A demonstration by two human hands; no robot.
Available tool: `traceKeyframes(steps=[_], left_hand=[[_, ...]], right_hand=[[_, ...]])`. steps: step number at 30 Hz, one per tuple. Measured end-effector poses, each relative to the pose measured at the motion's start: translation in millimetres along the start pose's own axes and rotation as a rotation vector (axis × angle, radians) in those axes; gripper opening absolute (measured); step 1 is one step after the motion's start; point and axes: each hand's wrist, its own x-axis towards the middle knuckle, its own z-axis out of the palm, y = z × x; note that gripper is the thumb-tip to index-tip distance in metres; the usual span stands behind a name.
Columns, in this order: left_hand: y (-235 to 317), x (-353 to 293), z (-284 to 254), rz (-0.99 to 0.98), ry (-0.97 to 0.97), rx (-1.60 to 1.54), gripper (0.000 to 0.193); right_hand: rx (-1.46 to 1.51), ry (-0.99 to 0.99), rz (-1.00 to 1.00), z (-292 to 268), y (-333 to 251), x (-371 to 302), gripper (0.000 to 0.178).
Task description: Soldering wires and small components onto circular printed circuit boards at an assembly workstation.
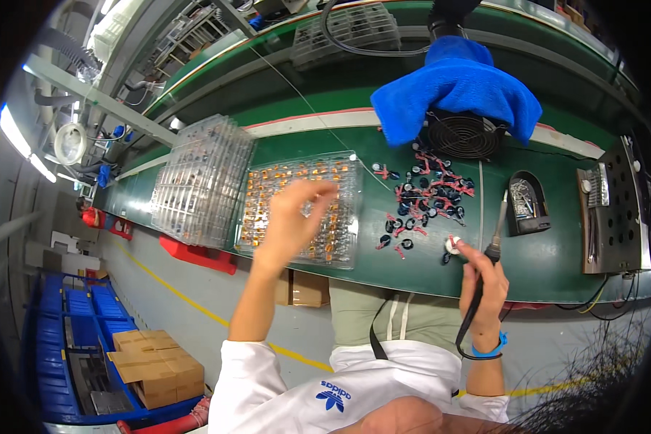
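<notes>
Over a clear plastic tray (351, 242) of small orange-and-metal parts, my left hand (293, 220) has its thumb and fingers pinched together; whatever is between them is too small to make out. A soldering iron (493, 249) is gripped in my right hand (487, 286), its metal tip pointing away from me and its black cable looping down past the wrist. The index finger of that hand reaches a small round white part (453, 246) on the green bench. Beyond it lies a loose heap of small round dark components with red wires (430, 195).
Left of the tray rises a stack of clear trays (202, 181). A fan (464, 136) under a blue cloth (459, 87) stands at the back. To the right are a black dish of small metal pieces (526, 206) and a perforated metal box (626, 210). Blue bins and cardboard boxes (159, 369) sit lower left.
</notes>
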Motion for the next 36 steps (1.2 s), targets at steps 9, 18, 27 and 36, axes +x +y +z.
traceKeyframes(steps=[9,18,27,36], left_hand=[[-106.7,-0.8,-53.9,0.007,0.088,0.395,0.019],[-65.1,8.1,-27.3,-0.187,0.164,-0.098,0.023],[40.7,-0.7,52.9,-0.141,-0.041,-0.931,0.018],[65.4,10.5,99.6,-0.202,-0.170,-1.064,0.016]], right_hand=[[-0.005,0.082,-0.141,6.7,7.9,-2.2,0.049],[-0.004,0.118,-0.148,6.8,12.0,-7.8,0.049],[0.082,0.091,-0.125,-10.9,1.2,-19.6,0.055],[0.029,0.164,-0.088,-28.9,-7.7,-38.8,0.062]])
